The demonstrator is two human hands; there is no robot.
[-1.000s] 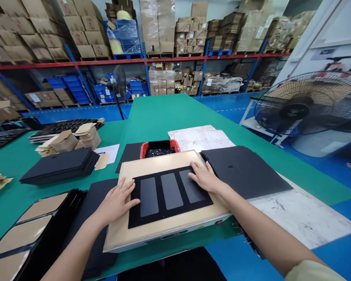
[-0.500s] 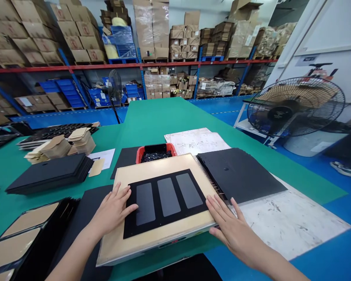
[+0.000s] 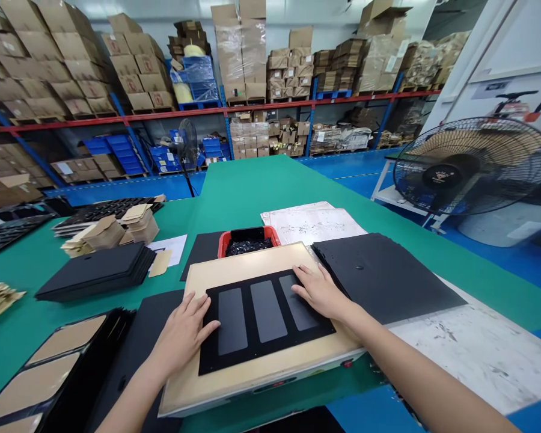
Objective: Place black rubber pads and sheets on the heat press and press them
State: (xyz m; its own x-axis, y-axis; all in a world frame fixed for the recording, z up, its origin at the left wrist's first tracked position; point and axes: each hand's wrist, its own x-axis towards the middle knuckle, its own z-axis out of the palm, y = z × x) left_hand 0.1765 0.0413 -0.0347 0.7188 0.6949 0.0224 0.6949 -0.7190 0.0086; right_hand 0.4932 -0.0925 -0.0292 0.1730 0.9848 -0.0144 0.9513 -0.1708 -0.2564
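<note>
A black sheet with three rounded grey panels [image 3: 269, 310] lies flat on a cream-topped board [image 3: 247, 264], which has a red switch on its front edge. My left hand [image 3: 183, 329] rests with fingers spread on the sheet's left edge, the thumb reaching toward the first panel. At the far right corner, my right hand [image 3: 320, 290] lies with fingers stretched over the sheet, covering part of the third panel. Neither hand grips anything. Right of the board is a stack of plain black sheets [image 3: 388, 273].
Behind the board stands a red tray [image 3: 223, 243] of small black pieces. Black sheets with tan panels [image 3: 54, 379] lie at the left, near a black stack [image 3: 94, 273] and tan card stacks [image 3: 142, 225]. A large fan [image 3: 473, 165] stands at the right.
My right hand has moved from the board's right edge up and left onto the sheet's far right corner. My left hand stays at the left edge. The camera view has shifted slightly.
</note>
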